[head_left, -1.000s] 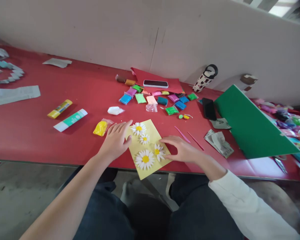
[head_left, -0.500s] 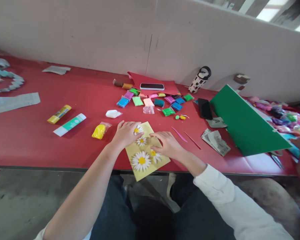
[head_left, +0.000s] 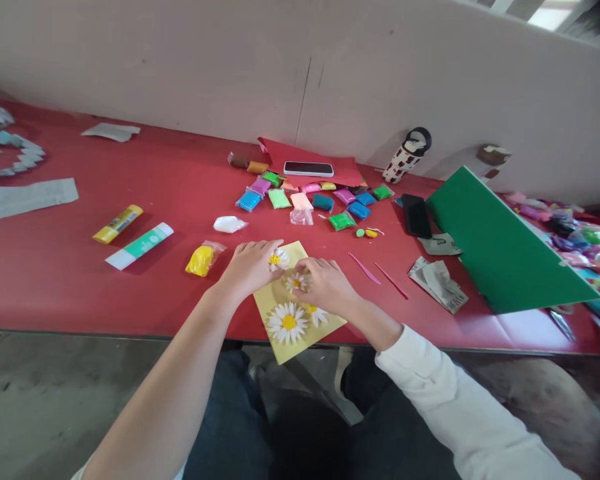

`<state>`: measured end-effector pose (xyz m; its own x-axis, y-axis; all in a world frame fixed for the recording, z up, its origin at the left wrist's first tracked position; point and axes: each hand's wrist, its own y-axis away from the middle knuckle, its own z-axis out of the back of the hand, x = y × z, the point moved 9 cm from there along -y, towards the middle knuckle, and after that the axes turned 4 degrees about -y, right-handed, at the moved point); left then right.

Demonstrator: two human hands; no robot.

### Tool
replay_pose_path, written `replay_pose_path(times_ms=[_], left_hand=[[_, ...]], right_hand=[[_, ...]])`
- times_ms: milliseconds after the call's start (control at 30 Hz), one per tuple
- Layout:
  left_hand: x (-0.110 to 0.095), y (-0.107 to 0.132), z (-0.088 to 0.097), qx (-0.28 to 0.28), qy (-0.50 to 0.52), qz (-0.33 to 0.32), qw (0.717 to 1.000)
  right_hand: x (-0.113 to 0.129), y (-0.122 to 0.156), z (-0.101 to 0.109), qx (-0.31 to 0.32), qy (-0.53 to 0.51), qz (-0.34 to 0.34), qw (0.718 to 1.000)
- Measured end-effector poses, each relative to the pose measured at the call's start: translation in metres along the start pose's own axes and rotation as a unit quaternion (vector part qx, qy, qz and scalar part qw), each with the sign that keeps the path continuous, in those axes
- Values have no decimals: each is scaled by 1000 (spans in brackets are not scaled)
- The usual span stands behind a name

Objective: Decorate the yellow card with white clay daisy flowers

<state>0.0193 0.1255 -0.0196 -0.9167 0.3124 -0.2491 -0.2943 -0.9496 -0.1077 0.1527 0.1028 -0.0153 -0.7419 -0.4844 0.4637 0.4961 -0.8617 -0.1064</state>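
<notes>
Presently two hands (head_left: 253,267) rest among four daisies (head_left: 289,322).

right sleeve (head_left: 460,393): white, long | left forearm (head_left: 180,373): bare | trousers (head_left: 220,427): dark blue

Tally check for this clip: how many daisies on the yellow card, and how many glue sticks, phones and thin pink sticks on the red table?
Daisies on the yellow card: 4, one partly under the right hand
Glue sticks: 2
Phones: 2
Thin pink sticks: 2
Total: 10
</notes>
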Motion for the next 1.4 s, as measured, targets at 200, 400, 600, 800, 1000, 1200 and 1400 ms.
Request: replay_pose_path(times_ms=[200, 400, 600, 800, 1000, 1200, 1400], left_hand=[[2, 3, 1, 4, 7, 16, 1000], [3, 16, 3, 13, -4, -14, 1000], [1, 23, 3, 36, 17, -19, 999], [-3, 29, 9, 47, 41, -17, 998], [4, 39, 5, 75, 62, -18, 995], [18, 44, 15, 35, 85, 23, 995], [22, 44, 13, 36, 87, 32, 995]], right_hand=[[-16, 1, 10, -4, -24, -6, 1000], [-22, -3, 13, -21, -17, -6, 1000], [-28, 8, 22, -16, -68, 21, 997], [-38, 44, 35, 23, -88, 30, 995], [-35, 56, 23, 78, -49, 70, 993], [-29, 54, 22, 105, -51, 74, 990], [-32, 54, 20, 110, -53, 64, 991]])
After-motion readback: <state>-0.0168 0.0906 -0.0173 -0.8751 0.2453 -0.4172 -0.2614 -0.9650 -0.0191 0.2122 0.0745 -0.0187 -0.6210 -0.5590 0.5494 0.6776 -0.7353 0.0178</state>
